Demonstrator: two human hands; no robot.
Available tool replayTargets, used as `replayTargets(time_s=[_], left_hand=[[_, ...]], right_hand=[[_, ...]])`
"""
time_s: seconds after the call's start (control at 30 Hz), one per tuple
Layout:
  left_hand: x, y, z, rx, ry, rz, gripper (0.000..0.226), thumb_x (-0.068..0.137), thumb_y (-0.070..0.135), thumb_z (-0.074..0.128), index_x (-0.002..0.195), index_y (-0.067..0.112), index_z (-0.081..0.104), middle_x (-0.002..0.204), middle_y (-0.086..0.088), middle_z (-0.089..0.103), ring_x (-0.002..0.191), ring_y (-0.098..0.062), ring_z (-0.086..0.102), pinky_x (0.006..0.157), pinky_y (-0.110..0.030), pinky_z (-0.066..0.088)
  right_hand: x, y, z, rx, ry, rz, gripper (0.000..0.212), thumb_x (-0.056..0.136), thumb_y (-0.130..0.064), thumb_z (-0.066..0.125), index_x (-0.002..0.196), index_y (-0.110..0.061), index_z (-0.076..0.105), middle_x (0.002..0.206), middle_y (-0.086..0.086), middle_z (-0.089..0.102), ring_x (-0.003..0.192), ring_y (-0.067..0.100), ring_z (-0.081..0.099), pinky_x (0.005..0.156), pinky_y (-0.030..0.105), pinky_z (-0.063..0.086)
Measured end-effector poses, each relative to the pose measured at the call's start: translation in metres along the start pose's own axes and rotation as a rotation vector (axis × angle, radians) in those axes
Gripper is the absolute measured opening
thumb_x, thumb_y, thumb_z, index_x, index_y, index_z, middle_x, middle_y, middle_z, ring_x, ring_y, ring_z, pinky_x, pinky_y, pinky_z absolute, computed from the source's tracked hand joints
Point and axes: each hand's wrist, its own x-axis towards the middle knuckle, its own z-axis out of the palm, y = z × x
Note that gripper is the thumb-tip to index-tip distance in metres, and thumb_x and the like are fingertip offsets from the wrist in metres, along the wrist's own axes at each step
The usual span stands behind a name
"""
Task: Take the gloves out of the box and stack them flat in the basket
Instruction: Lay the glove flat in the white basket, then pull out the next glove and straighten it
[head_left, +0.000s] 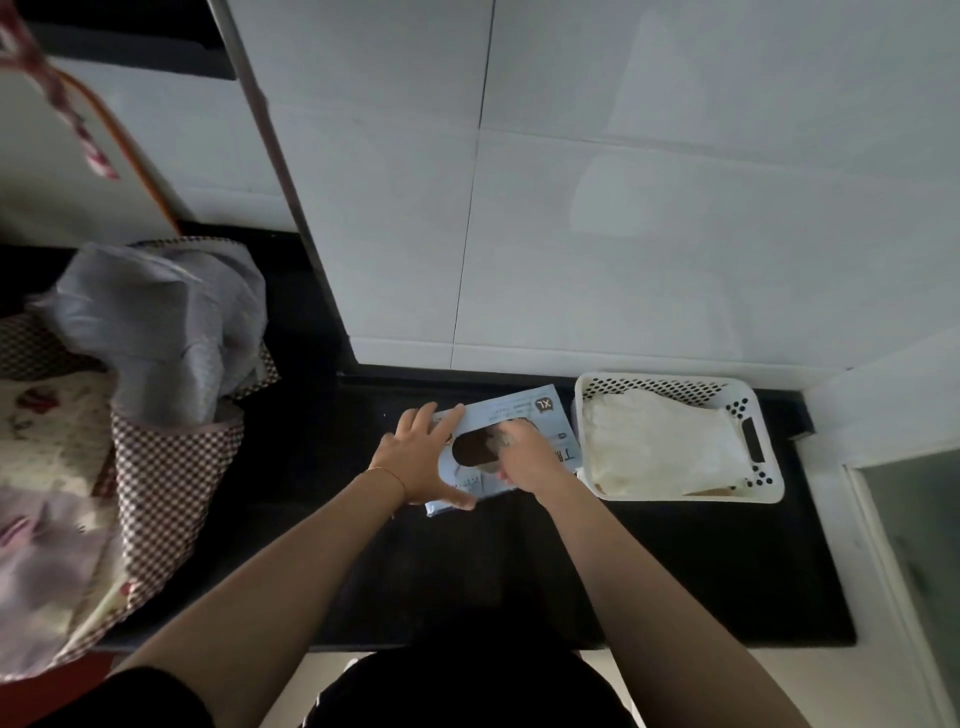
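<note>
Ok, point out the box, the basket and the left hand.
box (540, 410): head view, on its pale blue top near the XL mark.
basket (753, 441): head view, on its white right wall by the handle slot.
left hand (421, 457): head view, on the back of the hand.

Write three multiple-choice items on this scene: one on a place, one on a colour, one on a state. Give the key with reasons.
1. Where is the basket relative to the glove box?
A. To its right
B. To its left
C. On top of it

2. What colour is the basket?
A. Red
B. White
C. Black

3. What is the left hand doing?
A. Hanging idle
B. Pressing the box
C. Reaching into the basket

Key: 1 A, the basket sits right of the box. 2 B, its perforated walls are white. 3 B, its spread fingers lie on the box while the right hand pulls a glove from the opening.
</note>
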Motion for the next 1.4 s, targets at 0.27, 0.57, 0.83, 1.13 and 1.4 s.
replayTargets(time_s=[0.27, 0.57, 0.83, 1.13, 1.4], left_hand=[[0.004, 0.007, 0.01, 0.065, 0.072, 0.019, 0.134, 0.06, 0.066, 0.078, 0.154, 0.026, -0.008, 0.163, -0.008, -0.003, 0.15, -0.029, -0.002, 0.117, -0.051, 0.026], [0.005, 0.005, 0.005, -0.001, 0.159, 0.065, 0.117, 0.063, 0.061, 0.079, 0.153, 0.028, 0.013, 0.161, -0.005, 0.002, 0.15, -0.026, -0.005, 0.117, -0.048, 0.025], [0.004, 0.01, -0.001, -0.22, 0.313, 0.057, 0.087, 0.074, 0.048, 0.076, 0.146, 0.022, 0.034, 0.155, 0.002, 0.023, 0.144, -0.019, 0.017, 0.11, -0.044, 0.038], [-0.006, 0.03, -0.034, -0.607, 0.321, 0.222, 0.048, 0.073, 0.043, 0.072, 0.118, 0.029, 0.064, 0.117, 0.015, 0.06, 0.112, -0.009, 0.052, 0.101, -0.034, 0.043], [-0.028, 0.043, -0.083, -1.005, 0.357, 0.144, 0.016, 0.09, 0.024, 0.07, 0.077, 0.016, 0.066, 0.063, 0.008, 0.057, 0.052, 0.001, 0.049, 0.052, -0.011, 0.038]], right_hand=[[-0.05, -0.021, -0.038, 0.059, -0.363, -0.029, 0.031, 0.101, -0.02, 0.048, 0.128, -0.023, 0.064, 0.121, -0.004, 0.06, 0.086, 0.008, 0.07, 0.084, 0.027, 0.054], [-0.079, -0.023, -0.096, 0.383, -0.405, -0.122, 0.026, 0.101, -0.021, 0.052, 0.108, -0.009, 0.074, 0.101, -0.007, 0.074, 0.072, 0.016, 0.065, 0.08, 0.024, 0.053], [-0.072, -0.021, -0.107, 0.634, -0.196, -0.234, 0.025, 0.099, -0.018, 0.055, 0.112, -0.006, 0.072, 0.113, 0.012, 0.071, 0.083, 0.02, 0.066, 0.082, 0.033, 0.048], [-0.074, -0.041, -0.102, 0.747, -0.078, -0.262, 0.025, 0.1, -0.009, 0.049, 0.1, -0.001, 0.073, 0.102, 0.011, 0.072, 0.081, 0.022, 0.061, 0.07, 0.031, 0.046], [-0.089, -0.051, -0.132, 1.02, 0.247, -0.3, 0.026, 0.088, -0.023, 0.064, 0.109, -0.011, 0.073, 0.105, 0.003, 0.069, 0.092, 0.017, 0.063, 0.076, 0.028, 0.048]])
